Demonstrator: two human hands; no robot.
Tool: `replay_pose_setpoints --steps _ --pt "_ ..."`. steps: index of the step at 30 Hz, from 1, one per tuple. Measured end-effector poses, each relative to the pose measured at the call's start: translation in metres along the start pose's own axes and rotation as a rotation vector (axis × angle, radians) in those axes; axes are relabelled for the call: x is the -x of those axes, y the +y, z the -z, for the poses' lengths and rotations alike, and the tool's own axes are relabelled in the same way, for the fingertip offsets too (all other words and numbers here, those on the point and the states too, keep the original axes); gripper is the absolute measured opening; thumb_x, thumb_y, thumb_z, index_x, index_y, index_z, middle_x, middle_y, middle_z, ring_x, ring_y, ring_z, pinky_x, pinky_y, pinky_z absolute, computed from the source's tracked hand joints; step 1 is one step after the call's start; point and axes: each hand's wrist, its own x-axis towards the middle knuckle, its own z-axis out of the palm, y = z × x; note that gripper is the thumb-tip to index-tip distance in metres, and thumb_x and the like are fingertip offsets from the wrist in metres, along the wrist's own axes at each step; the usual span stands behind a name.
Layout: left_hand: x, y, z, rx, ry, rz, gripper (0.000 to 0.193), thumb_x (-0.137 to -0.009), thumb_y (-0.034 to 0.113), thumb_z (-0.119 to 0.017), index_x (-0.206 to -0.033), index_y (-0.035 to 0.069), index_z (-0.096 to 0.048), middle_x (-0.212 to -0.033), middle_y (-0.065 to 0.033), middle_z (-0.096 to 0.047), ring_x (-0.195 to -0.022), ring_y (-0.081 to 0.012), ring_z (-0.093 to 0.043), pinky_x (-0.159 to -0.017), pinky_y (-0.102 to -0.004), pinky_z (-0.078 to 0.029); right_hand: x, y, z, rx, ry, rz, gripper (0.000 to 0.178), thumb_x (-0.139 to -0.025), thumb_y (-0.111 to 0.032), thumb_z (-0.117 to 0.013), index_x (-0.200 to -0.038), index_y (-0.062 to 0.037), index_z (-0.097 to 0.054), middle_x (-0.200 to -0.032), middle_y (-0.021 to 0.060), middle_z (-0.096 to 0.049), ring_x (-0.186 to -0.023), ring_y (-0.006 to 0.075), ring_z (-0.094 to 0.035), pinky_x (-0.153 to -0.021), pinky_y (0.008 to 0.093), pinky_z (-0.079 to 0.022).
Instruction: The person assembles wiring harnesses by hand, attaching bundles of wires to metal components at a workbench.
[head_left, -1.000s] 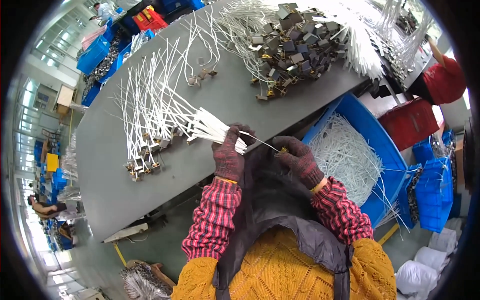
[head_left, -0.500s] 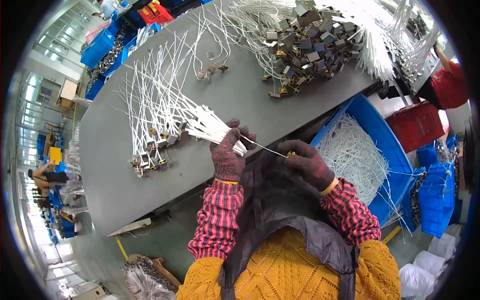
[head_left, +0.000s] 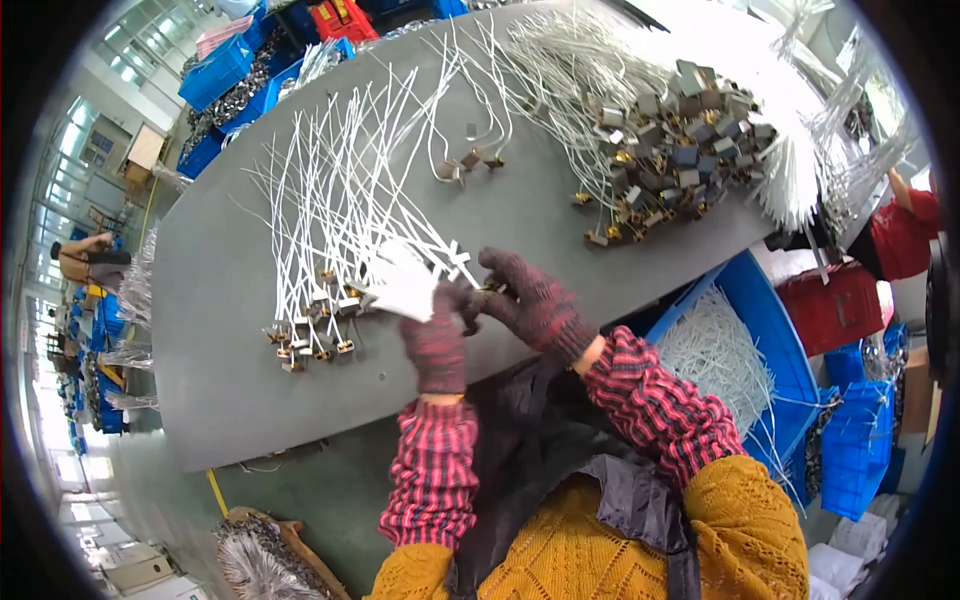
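Observation:
My left hand (head_left: 437,335), in a dark red knitted glove and smeared by motion, is closed round a bundle of short white sleeves (head_left: 400,282) above the grey table. My gloved right hand (head_left: 535,305) is closed close beside it, pinching a small brass-coloured wired part (head_left: 490,287) at its fingertips; most of that part is hidden. Just beyond the fingers, a white sleeve (head_left: 459,262) points away from me. Left of the bundle lie several wired metal parts (head_left: 318,325), their long white wires (head_left: 335,190) fanned toward the far side.
A big heap of wired metal parts (head_left: 690,150) covers the table's far right. A few more parts (head_left: 470,163) lie apart, mid-table. Beside the table edge at right stands a blue bin (head_left: 790,345) of white sleeves. A red crate (head_left: 835,305) and a person in red (head_left: 905,235) are beyond.
My right hand has moved left and away from me over the table, bringing the brass part up to my left hand. The stretched wire between the hands no longer shows.

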Motion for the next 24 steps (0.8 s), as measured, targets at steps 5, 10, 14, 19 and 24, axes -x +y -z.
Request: replay_pose_setpoints --steps 5,10,14,19,24 --pt "-0.017 0.012 0.077 0.487 0.117 0.078 0.024 -0.098 0.021 -0.057 -0.107 -0.001 -0.063 -0.085 -0.0123 -0.069 -0.075 -0.0224 -0.067 -0.066 -0.0357 -0.056 -0.136 0.046 0.013 0.388 0.161 -0.121 0.057 -0.087 -0.03 -0.071 -0.139 -0.0154 -0.05 -0.122 0.0169 -0.065 -0.113 0.037 -0.062 -0.096 0.0445 -0.05" --pt "-0.008 0.005 0.064 0.566 0.027 0.217 0.038 -0.096 0.029 -0.064 -0.125 0.005 -0.059 -0.101 -0.0093 -0.067 -0.091 -0.0241 -0.066 -0.072 -0.0372 -0.057 -0.204 0.145 0.018 0.582 0.229 -0.149 0.041 -0.087 -0.025 -0.069 -0.126 -0.0151 -0.06 -0.112 0.0171 -0.067 -0.108 0.0371 -0.063 -0.091 0.046 -0.051" --pt "-0.008 0.009 0.074 0.627 -0.113 0.167 0.037 -0.096 0.024 -0.065 -0.125 0.003 -0.057 -0.104 -0.0124 -0.068 -0.094 -0.0251 -0.067 -0.07 -0.0392 -0.057 -0.156 0.127 -0.003 0.451 0.242 0.032 0.031 -0.083 -0.013 -0.073 -0.114 -0.0122 -0.067 -0.104 0.0169 -0.067 -0.097 0.0367 -0.066 -0.081 0.0436 -0.053" --pt "-0.002 0.015 0.022 0.381 -0.127 0.292 0.029 -0.096 0.021 -0.062 -0.116 0.001 -0.06 -0.098 -0.013 -0.068 -0.082 -0.0238 -0.068 -0.072 -0.0384 -0.057 -0.034 0.072 0.033 0.219 0.263 0.254 0.028 -0.087 -0.018 -0.07 -0.114 -0.0144 -0.066 -0.097 0.0146 -0.067 -0.089 0.0355 -0.066 -0.073 0.0428 -0.053" --pt "-0.017 -0.04 -0.035 0.116 -0.219 0.119 0.02 -0.091 0.019 -0.065 -0.092 -0.002 -0.067 -0.078 -0.0108 -0.069 -0.068 -0.0244 -0.07 -0.06 -0.0374 -0.06 0.045 0.017 0.042 0.505 -0.257 0.198 0.038 -0.085 -0.015 -0.065 -0.123 -0.0149 -0.061 -0.093 0.0154 -0.065 -0.081 0.0358 -0.065 -0.065 0.0445 -0.052"
